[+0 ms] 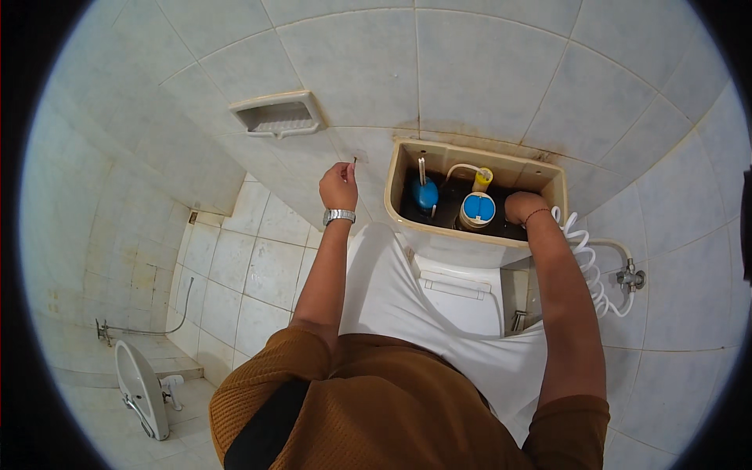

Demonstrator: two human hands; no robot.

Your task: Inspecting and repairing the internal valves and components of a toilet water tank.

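The cistern (397,205) stands uncovered against the tiled wall (486,70), so the opening up is done; its lid is not in view. The fittings inside look to be in their places, and nothing shows the work as finished: I judge it under way, with the lid at least still off.

Near the left end of the cistern sits a blue float (425,193) with a pale upright rod beside it. By the back edge, about midway along, stands a yellow-capped fitting (483,178), a thin white tube (462,167) curving from it toward the left. Close to the front edge, right of the middle, is a pale cylinder with a blue top (479,207). The bottom is dark (water, most likely, though its level is hard to read).

The right hand (525,208) reaches in near the right end; its fingertips are hidden, so I cannot tell whether they grip anything. The left hand (338,186) is raised outside, beyond the left end, thumb and forefinger pressed together; a tiny dark speck shows at their tips, held or on the wall behind, I cannot tell. A coiled white hose (580,247) hangs beside the front right corner.
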